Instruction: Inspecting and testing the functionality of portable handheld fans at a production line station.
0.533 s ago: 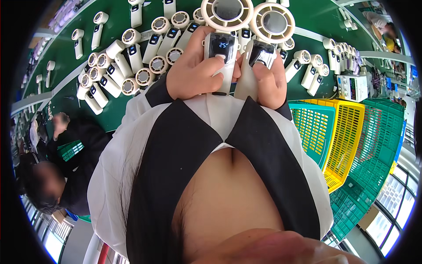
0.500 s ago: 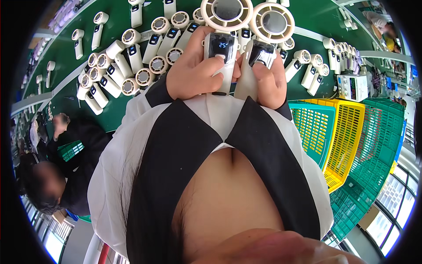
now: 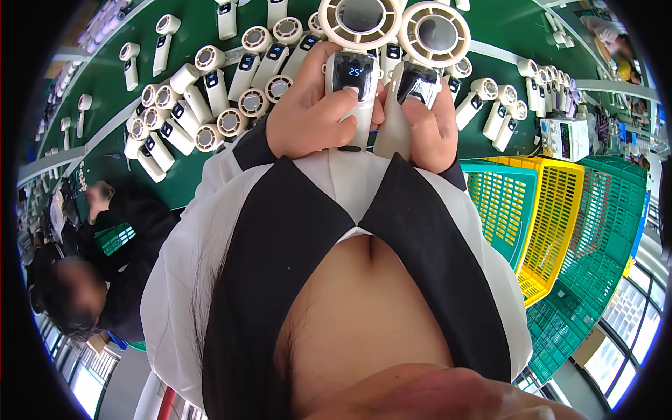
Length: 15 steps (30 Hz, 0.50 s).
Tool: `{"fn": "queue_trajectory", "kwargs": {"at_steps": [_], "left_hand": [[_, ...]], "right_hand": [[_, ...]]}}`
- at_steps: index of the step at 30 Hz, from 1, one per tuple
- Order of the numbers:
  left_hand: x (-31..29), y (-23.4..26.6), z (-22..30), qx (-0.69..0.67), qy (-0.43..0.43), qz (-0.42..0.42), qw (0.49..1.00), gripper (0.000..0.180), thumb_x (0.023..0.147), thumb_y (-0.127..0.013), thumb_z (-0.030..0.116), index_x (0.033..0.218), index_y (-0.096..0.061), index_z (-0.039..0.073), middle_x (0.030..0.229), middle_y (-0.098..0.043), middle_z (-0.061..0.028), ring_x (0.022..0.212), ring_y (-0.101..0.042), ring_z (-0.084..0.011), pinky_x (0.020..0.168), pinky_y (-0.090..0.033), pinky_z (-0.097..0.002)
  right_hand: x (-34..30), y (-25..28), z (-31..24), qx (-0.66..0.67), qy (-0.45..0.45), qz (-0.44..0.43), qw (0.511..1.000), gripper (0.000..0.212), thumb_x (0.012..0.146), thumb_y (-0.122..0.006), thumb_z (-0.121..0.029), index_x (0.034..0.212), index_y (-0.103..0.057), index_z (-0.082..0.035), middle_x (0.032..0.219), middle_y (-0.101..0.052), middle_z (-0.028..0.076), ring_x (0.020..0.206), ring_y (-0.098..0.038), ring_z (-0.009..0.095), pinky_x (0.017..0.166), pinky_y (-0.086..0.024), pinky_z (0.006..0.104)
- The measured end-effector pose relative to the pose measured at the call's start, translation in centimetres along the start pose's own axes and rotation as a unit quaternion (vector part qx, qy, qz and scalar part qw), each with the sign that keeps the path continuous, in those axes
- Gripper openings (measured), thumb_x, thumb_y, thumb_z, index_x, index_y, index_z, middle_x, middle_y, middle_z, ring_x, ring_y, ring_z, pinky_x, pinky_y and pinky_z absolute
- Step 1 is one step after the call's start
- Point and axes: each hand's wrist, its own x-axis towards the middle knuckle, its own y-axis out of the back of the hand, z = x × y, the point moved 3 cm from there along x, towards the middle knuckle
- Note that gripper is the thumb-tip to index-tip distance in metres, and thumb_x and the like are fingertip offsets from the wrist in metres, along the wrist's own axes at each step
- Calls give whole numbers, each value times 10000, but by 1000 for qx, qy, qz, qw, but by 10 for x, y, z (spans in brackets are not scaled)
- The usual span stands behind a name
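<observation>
Pointing away, fan heads (image 3: pixel 362 15) (image 3: pixel 435 33); handles (image 3: pixel 362 117) (image 3: pixel 389 133) bodyward

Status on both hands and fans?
Left hand gripping handheld fan, display lit. Right hand holding second handheld fan. Other fans crowd green table beyond; nothing visibly blocking hands.

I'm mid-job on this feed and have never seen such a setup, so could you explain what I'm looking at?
There is no machine: these are a person's bare hands, seen by a downward-looking fisheye camera on their head, so straight edges bend. The left hand holds a cream handheld fan with a lit display; the right hand holds a second fan. More fans lie on the green table. To the right is a yellow basket; at left sits another person.
</observation>
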Motion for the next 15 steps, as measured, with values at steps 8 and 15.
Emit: {"fn": "queue_trajectory", "kwargs": {"at_steps": [8, 15], "left_hand": [[2, 1, -4, -1, 11, 14, 1000, 553, 678, -307, -95, 1198, -173, 36, 904, -506, -155, 714, -541, -220, 630, -419, -265], [3, 5, -6, -21, 8, -3, 1000, 563, 670, -310, -99, 1200, -178, 39, 914, -509, -153, 710, -543, -226, 629, -425, -269]], "right_hand": [[3, 0, -2, -21, 6, 1, 1000, 337, 752, -355, 11, 1090, -344, 18, 849, -496, 157, 651, -488, 189, 603, -434, 280], [5, 0, 1, -16, -3, 5, 1000, 333, 754, -352, 5, 1087, -348, 16, 839, -497, 156, 638, -488, 185, 594, -433, 274]]}}
